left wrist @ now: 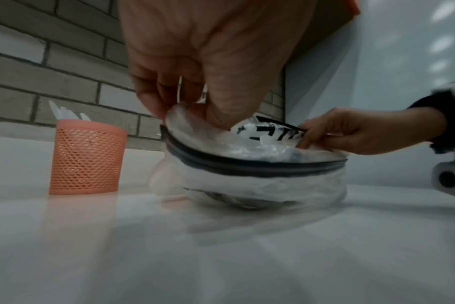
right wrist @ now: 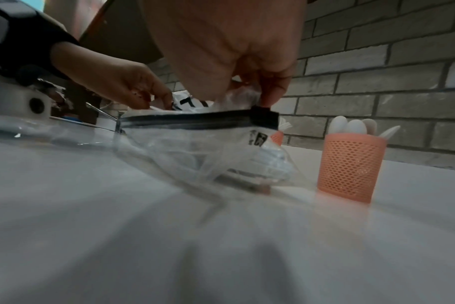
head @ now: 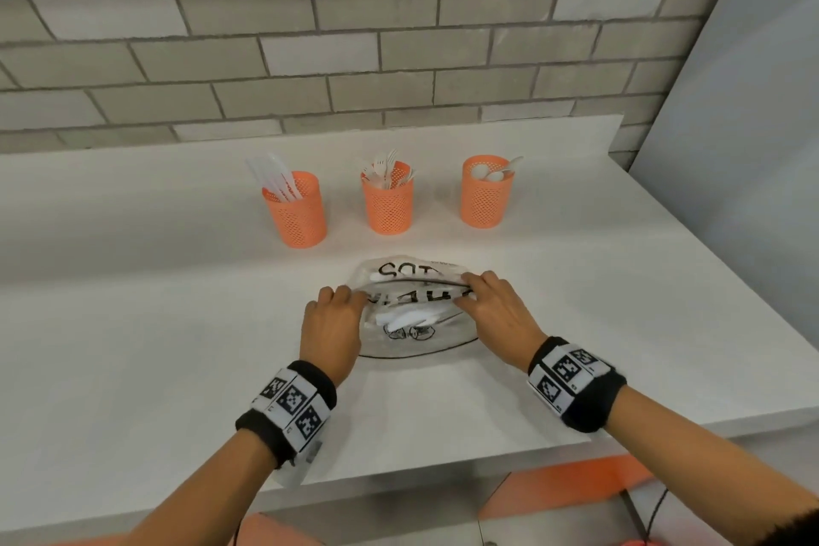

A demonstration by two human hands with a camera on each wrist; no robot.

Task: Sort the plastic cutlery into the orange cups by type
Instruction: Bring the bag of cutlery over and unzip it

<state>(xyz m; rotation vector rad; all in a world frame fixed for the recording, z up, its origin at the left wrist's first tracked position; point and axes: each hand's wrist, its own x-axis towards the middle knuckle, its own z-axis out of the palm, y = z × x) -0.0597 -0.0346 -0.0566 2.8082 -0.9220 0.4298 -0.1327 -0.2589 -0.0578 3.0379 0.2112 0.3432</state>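
Three orange mesh cups stand in a row at the back of the white counter: the left cup (head: 297,208) holds white knives, the middle cup (head: 387,199) forks, the right cup (head: 486,192) spoons. In front of them lies a clear zip pouch (head: 416,306) with black lettering and a black zipper edge; white cutlery shows inside it. My left hand (head: 334,317) pinches the pouch's left rim, also seen as the left hand (left wrist: 195,86) up close. My right hand (head: 489,301) pinches the right rim by the zipper end, shown as the right hand (right wrist: 249,67) up close.
A grey brick wall (head: 310,35) backs the counter and a pale panel (head: 753,146) closes off the right side. The counter's front edge (head: 443,470) runs just below my wrists, with orange seats showing beneath it.
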